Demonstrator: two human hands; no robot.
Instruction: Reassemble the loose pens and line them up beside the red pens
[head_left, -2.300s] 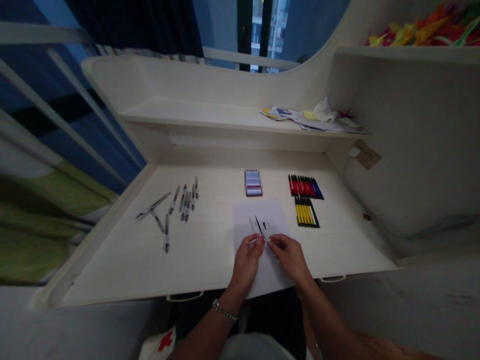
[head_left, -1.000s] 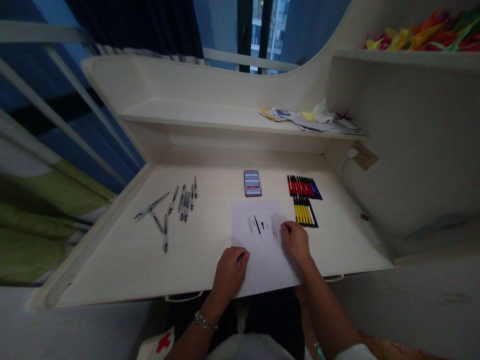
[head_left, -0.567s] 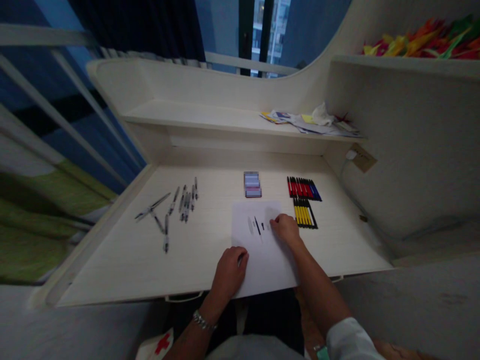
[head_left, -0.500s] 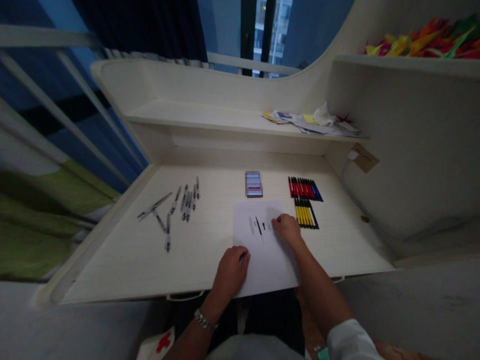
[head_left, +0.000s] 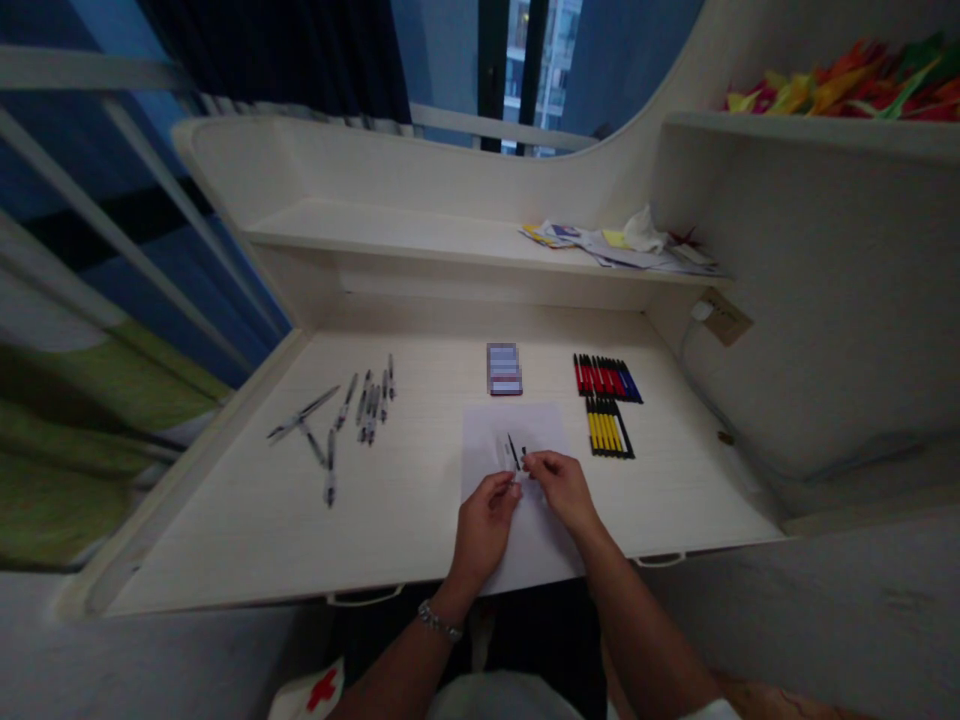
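The work in hand looks like close fingertip handling of small pen parts over a sheet of paper (head_left: pixel 487 430), and any next move would seem to call for a fine pinch rather than a full grip. Both forearms reach in from the bottom edge of the view, angled toward each other, with the wrists lifted and the hands meeting above the sheet's middle. The left hand (head_left: pixel 484 515), with a metal bracelet (head_left: pixel 439 620) at its wrist, and the right hand (head_left: pixel 562 490) are both curled, their fingertips almost meeting. They seem to pinch something thin between them, but the fingers hide it, so I cannot tell what either hand grasps, or whether it grasps anything. Just above the fingertips, a slim dark pen part (head_left: pixel 512 450) and a pale part (head_left: pixel 502 452) lie on the sheet, which rests on the table (head_left: pixel 225 540). Farther off lie a row of clear pens (head_left: pixel 371 400) to the left, a blurred flat stack (head_left: pixel 504 368) beyond the sheet, and red and blue pens (head_left: pixel 606 378) above yellow pens (head_left: pixel 609 425) to the right.
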